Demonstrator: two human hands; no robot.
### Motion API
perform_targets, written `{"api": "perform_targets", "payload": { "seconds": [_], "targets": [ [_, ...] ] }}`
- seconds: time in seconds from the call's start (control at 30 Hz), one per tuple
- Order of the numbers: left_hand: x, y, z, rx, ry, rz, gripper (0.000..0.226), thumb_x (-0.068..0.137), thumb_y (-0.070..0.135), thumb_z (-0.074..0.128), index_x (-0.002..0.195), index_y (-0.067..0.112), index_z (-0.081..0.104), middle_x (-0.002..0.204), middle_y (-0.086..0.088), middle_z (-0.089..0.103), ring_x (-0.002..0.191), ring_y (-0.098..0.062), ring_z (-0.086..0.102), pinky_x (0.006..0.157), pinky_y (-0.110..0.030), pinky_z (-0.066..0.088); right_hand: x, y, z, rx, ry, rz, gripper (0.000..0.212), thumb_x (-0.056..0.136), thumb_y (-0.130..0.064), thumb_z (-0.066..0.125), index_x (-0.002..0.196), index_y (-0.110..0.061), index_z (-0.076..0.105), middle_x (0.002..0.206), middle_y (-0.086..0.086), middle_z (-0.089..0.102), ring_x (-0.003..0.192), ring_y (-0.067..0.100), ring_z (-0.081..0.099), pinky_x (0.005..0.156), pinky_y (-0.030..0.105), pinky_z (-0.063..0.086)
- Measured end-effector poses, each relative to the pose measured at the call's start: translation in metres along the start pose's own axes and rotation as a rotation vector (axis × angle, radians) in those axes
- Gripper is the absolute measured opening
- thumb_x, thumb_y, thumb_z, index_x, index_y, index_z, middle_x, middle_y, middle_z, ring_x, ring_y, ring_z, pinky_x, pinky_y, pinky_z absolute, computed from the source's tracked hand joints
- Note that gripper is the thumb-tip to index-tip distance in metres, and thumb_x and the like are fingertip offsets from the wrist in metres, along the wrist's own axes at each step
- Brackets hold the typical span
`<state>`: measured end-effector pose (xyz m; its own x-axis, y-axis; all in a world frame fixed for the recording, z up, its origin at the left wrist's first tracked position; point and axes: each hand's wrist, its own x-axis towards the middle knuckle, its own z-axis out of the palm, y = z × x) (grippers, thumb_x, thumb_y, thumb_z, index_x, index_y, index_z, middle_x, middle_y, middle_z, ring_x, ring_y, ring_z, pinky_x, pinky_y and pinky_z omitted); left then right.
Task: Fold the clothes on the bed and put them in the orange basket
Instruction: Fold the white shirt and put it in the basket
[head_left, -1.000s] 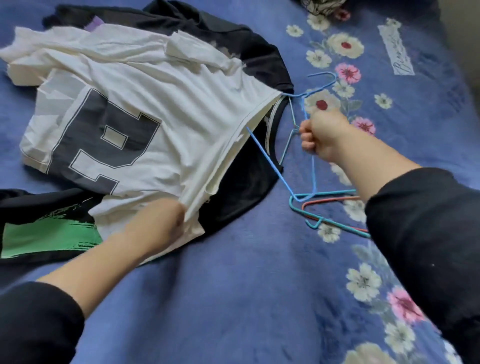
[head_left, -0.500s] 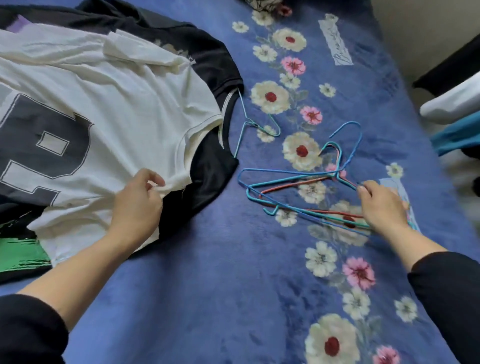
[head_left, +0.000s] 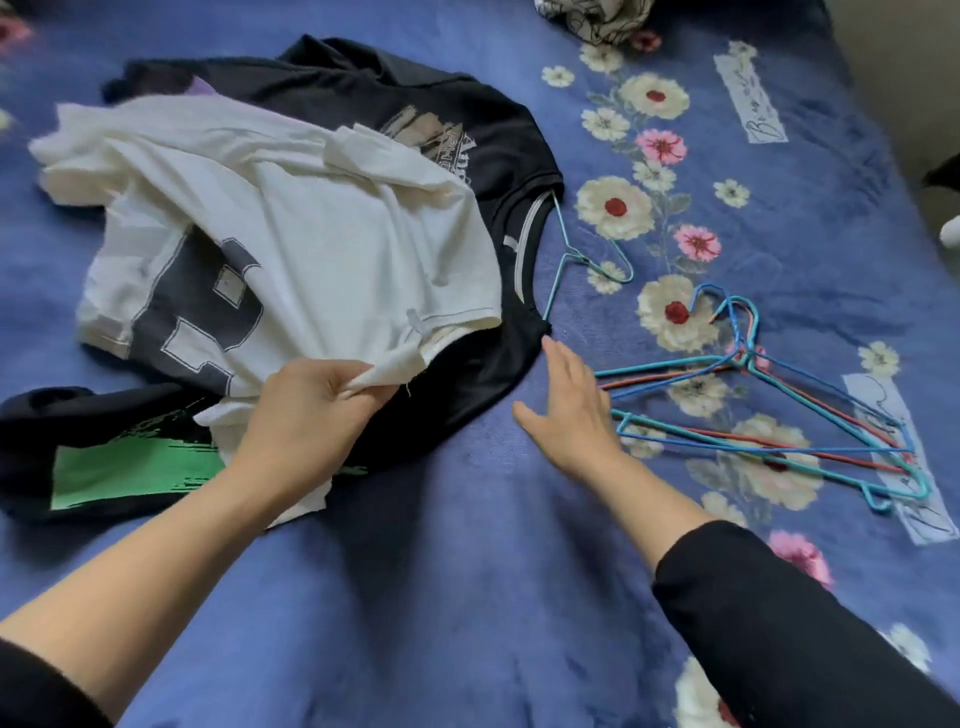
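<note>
A white T-shirt (head_left: 322, 244) with a big dark letter print lies crumpled on the blue floral bed. My left hand (head_left: 311, 410) grips its near edge. Under it lies a black T-shirt (head_left: 467, 140) with a pale print, a wire hanger (head_left: 576, 254) sticking out of its collar. Another black garment with a green patch (head_left: 119, 467) lies at the near left. My right hand (head_left: 569, 410) hovers open, fingers spread, just right of the black shirt's hem. The orange basket is out of view.
Several wire hangers (head_left: 779, 410), blue, teal and red, lie in a loose pile on the blanket to the right of my right hand. A patterned cloth (head_left: 597, 21) sits at the bed's far edge. The bed's right edge (head_left: 883, 171) drops off.
My right hand pulled the blue hanger out of the white shirt, laid it on the hanger pile, then let go and moved left toward the shirts. My left hand kept hold of the white shirt.
</note>
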<state>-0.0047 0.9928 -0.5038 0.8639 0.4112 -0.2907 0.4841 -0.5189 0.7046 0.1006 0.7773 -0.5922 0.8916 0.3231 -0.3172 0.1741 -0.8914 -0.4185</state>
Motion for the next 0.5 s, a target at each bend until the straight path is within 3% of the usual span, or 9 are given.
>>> {"api": "perform_targets", "payload": {
  "seconds": [0.1, 0.17, 0.2, 0.27, 0.33, 0.4, 0.47, 0.5],
  "targets": [
    [-0.027, 0.016, -0.034, -0.346, -0.126, -0.092, 0.041, 0.079, 0.041, 0.07, 0.077, 0.0, 0.066, 0.062, -0.005, 0.039, 0.059, -0.015, 0.038, 0.06, -0.029, 0.03, -0.017, -0.055, 0.009, 0.032, -0.05, -0.083, 0.111, 0.078, -0.046, 0.071, 0.153, -0.029, -0.009, 0.162, -0.004, -0.002, 0.148, 0.017, 0.004, 0.113, 0.049, 0.019],
    [-0.054, 0.03, -0.064, -0.505, -0.219, -0.143, 0.035, 0.073, 0.042, 0.067, 0.076, 0.007, 0.072, 0.064, -0.007, 0.047, 0.063, -0.02, 0.044, 0.063, -0.034, 0.033, -0.033, -0.087, 0.013, 0.089, -0.05, -0.046, 0.114, 0.077, -0.048, 0.072, 0.152, -0.033, -0.012, 0.161, -0.003, -0.007, 0.148, 0.018, 0.0, 0.112, 0.052, 0.019],
    [-0.066, 0.036, -0.078, -0.561, -0.273, -0.154, 0.029, 0.072, 0.042, 0.067, 0.073, 0.013, 0.075, 0.065, -0.006, 0.053, 0.063, -0.021, 0.048, 0.063, -0.034, 0.035, -0.041, -0.099, 0.015, 0.133, -0.019, -0.011, 0.106, 0.08, -0.046, 0.07, 0.153, -0.033, -0.006, 0.161, -0.001, -0.005, 0.148, 0.018, 0.002, 0.111, 0.052, 0.02],
    [-0.086, 0.042, -0.107, -0.676, -0.395, -0.15, 0.026, 0.072, 0.043, 0.072, 0.075, 0.017, 0.076, 0.073, -0.005, 0.065, 0.064, -0.018, 0.059, 0.061, -0.03, 0.044, -0.051, -0.117, 0.014, 0.245, 0.065, 0.085, 0.069, 0.09, -0.036, 0.06, 0.149, -0.031, 0.025, 0.159, 0.003, 0.011, 0.145, 0.022, 0.014, 0.108, 0.049, 0.022],
    [-0.103, 0.044, -0.143, -0.753, -0.479, -0.145, 0.034, 0.07, 0.04, 0.078, 0.086, 0.011, 0.076, 0.084, -0.01, 0.072, 0.069, -0.019, 0.068, 0.061, -0.026, 0.053, -0.061, -0.136, -0.004, 0.27, 0.122, 0.179, 0.035, 0.092, -0.031, 0.046, 0.124, -0.025, 0.06, 0.145, 0.006, 0.04, 0.134, 0.026, 0.036, 0.101, 0.045, 0.03],
    [-0.103, 0.044, -0.168, -0.751, -0.489, -0.172, 0.028, 0.072, 0.028, 0.081, 0.088, 0.006, 0.075, 0.086, -0.012, 0.073, 0.069, -0.019, 0.07, 0.06, -0.026, 0.056, -0.059, -0.139, -0.034, 0.316, 0.179, 0.231, 0.029, 0.089, -0.027, 0.045, 0.099, -0.017, 0.07, 0.109, 0.008, 0.063, 0.105, 0.027, 0.056, 0.087, 0.037, 0.042],
    [-0.113, 0.046, -0.204, -0.664, -0.467, -0.185, 0.023, 0.069, 0.011, 0.078, 0.091, 0.005, 0.075, 0.085, -0.013, 0.071, 0.069, -0.021, 0.068, 0.063, -0.028, 0.058, -0.064, -0.147, -0.077, 0.562, 0.182, 0.195, 0.02, 0.09, -0.014, 0.052, 0.087, -0.014, 0.071, 0.077, 0.003, 0.06, 0.078, 0.019, 0.053, 0.068, 0.026, 0.043],
    [-0.117, 0.046, -0.22, -0.577, -0.471, -0.183, 0.029, 0.067, 0.006, 0.078, 0.096, 0.003, 0.073, 0.087, -0.015, 0.07, 0.072, -0.023, 0.067, 0.066, -0.03, 0.056, -0.069, -0.153, -0.1, 0.712, 0.161, 0.165, 0.021, 0.09, -0.008, 0.051, 0.08, -0.015, 0.068, 0.071, -0.001, 0.057, 0.073, 0.015, 0.049, 0.062, 0.023, 0.041]
  ]
}}
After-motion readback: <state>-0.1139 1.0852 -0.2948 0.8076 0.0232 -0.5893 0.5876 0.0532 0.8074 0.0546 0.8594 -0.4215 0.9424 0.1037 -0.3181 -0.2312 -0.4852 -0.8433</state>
